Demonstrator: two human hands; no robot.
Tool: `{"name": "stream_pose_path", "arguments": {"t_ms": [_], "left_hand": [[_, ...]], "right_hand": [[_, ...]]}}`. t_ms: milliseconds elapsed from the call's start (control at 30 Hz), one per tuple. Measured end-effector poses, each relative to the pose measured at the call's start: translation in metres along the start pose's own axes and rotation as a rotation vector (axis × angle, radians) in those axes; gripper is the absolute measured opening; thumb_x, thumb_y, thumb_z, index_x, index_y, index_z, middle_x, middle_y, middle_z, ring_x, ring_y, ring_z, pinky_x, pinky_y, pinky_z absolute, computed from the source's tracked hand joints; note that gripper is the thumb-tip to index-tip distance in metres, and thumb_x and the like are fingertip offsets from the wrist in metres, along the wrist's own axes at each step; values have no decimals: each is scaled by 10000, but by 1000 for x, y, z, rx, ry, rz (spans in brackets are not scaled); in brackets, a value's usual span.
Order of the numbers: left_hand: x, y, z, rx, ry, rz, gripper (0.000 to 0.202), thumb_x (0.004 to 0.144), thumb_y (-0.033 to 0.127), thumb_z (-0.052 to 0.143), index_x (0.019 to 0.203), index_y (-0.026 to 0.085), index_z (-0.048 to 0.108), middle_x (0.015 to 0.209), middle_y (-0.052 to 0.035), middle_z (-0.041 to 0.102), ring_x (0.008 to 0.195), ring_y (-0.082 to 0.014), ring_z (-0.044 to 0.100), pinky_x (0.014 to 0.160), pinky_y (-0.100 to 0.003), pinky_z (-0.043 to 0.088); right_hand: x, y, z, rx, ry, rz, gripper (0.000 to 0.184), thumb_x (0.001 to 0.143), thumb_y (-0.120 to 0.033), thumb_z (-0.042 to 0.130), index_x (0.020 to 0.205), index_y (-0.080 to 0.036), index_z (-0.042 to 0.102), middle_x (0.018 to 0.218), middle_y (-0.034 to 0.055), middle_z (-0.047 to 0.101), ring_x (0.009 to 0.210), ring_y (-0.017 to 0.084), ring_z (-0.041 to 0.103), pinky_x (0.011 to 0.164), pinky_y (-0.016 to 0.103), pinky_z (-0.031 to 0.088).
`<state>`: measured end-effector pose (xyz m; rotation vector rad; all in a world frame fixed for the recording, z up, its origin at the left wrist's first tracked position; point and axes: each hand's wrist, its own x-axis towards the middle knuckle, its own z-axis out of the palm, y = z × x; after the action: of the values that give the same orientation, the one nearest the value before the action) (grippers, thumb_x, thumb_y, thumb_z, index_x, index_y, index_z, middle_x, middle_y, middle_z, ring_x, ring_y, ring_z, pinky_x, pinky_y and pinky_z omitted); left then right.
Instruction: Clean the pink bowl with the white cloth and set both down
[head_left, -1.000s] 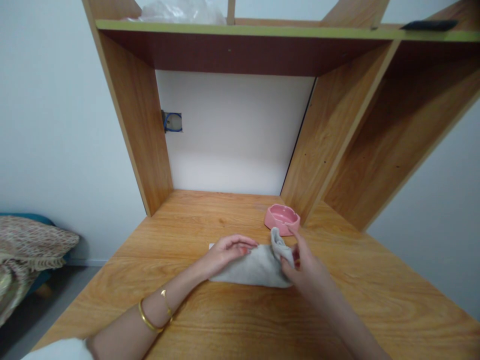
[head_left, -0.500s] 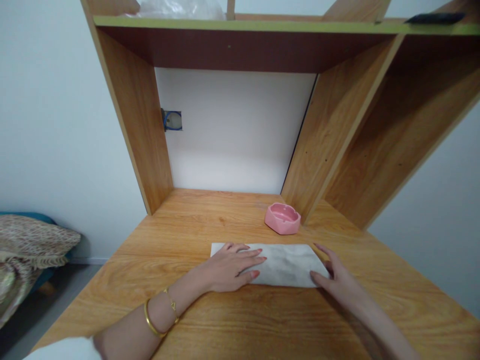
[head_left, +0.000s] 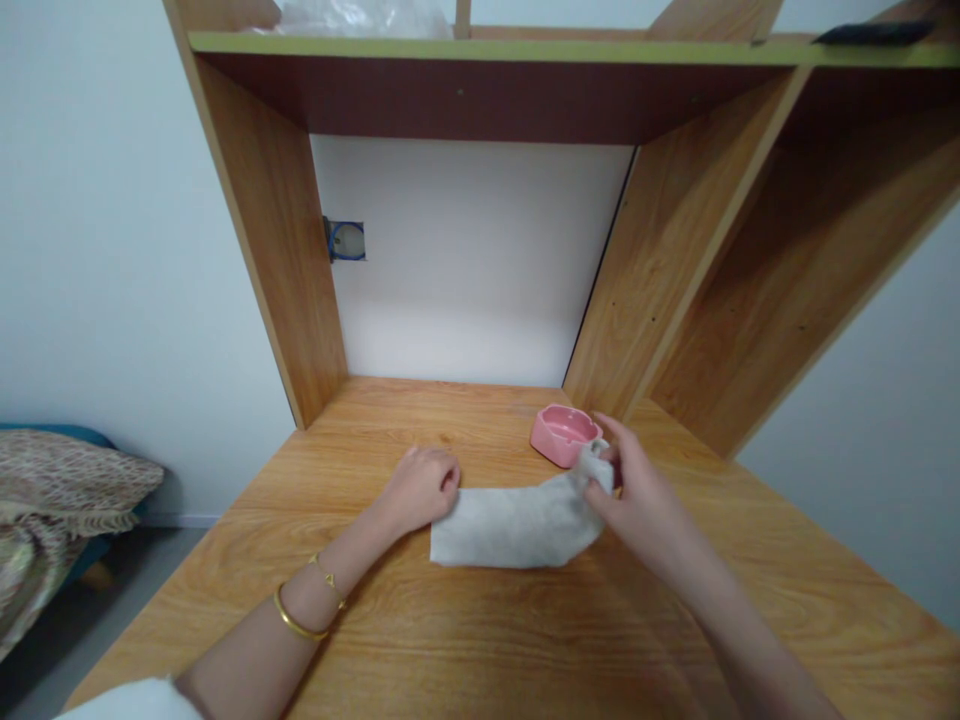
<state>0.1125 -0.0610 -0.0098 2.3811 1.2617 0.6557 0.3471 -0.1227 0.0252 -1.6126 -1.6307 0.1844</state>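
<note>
A pale grey-white folded cloth (head_left: 510,528) lies lengthwise on the wooden desk. Its right end is bunched and lifted, pinched between the thumb and fingers of my right hand (head_left: 634,480). At the cloth's upper left corner rests my left hand (head_left: 420,488), curled into a loose fist on the desk, with nothing visible inside it. A pink angular ashtray (head_left: 564,432) stands behind the cloth, partly covered by the raised end and close to my right fingers.
Wooden desk surface (head_left: 360,650) extends around the hands. Shelf uprights (head_left: 645,270) rise behind the ashtray, under a shelf with a yellow-green edge (head_left: 525,52). A plastic bag (head_left: 367,18) sits up there. A wall socket box (head_left: 347,241) shows at the back. Draped fabric (head_left: 67,480) lies left.
My right hand has gripped the cloth's right end and lifted it up and leftward, toward the ashtray. My left hand has slid left off the cloth and curled up.
</note>
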Motion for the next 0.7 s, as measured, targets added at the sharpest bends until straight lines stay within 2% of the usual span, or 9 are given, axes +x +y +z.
{"name": "stream_pose_path", "arguments": {"t_ms": [67,200,300,400,467,567,633,700], "left_hand": [[2,-8,3,-80,-9,-77,174,648,107,405,589,163,559,618,-39,566,661,-185,510,686,-299,346],[7,-22,10,-204,-2,-124,223,663,123,350,539,163,530,531,-11,537,561,-150,509,580,-247,369],[11,-31,14,-305,35,-147,236,683,142,312,532,166,492,509,2,517,530,-136,508,548,-230,379],[13,-38,15,-376,82,-165,214,679,164,306,541,167,469,511,5,505,517,-131,499,525,-225,379],[14,-40,16,-402,99,-166,189,653,163,321,549,163,479,514,6,501,524,-130,497,527,-221,380],[14,-43,16,-403,119,-167,168,619,154,338,567,157,497,522,6,500,535,-130,497,533,-217,378],[15,-44,14,-376,146,-176,174,632,153,331,588,159,499,539,3,508,548,-133,500,543,-221,377],[14,-44,10,-327,179,-188,180,652,144,323,602,163,495,558,-1,520,570,-138,506,571,-231,376]], "right_hand": [[1,-23,14,2,-51,-76,698,592,-91,425,1274,-158,295,931,74,534,900,229,524,751,354,424],[-7,-60,48,3,-234,-198,746,581,-25,393,1304,-164,272,1087,97,533,1025,221,482,847,368,388],[-15,-75,70,8,-380,-254,772,587,-6,386,1329,-163,236,1210,107,486,1109,207,437,906,346,353],[-24,-79,85,16,-488,-284,799,593,3,390,1351,-146,188,1270,123,441,1145,198,412,926,320,330],[-29,-78,91,6,-557,-290,792,620,-18,416,1362,-122,162,1245,150,457,1105,213,447,878,317,361],[-30,-73,91,3,-641,-279,761,701,-144,493,1370,-109,133,1044,137,571,909,220,542,742,309,409],[-27,-71,85,18,-618,-262,699,754,-230,492,1363,-132,164,915,85,593,813,195,550,700,294,409],[-23,-68,77,-4,-537,-269,539,803,-265,446,1310,-155,299,903,68,585,841,188,528,740,301,395]]}}
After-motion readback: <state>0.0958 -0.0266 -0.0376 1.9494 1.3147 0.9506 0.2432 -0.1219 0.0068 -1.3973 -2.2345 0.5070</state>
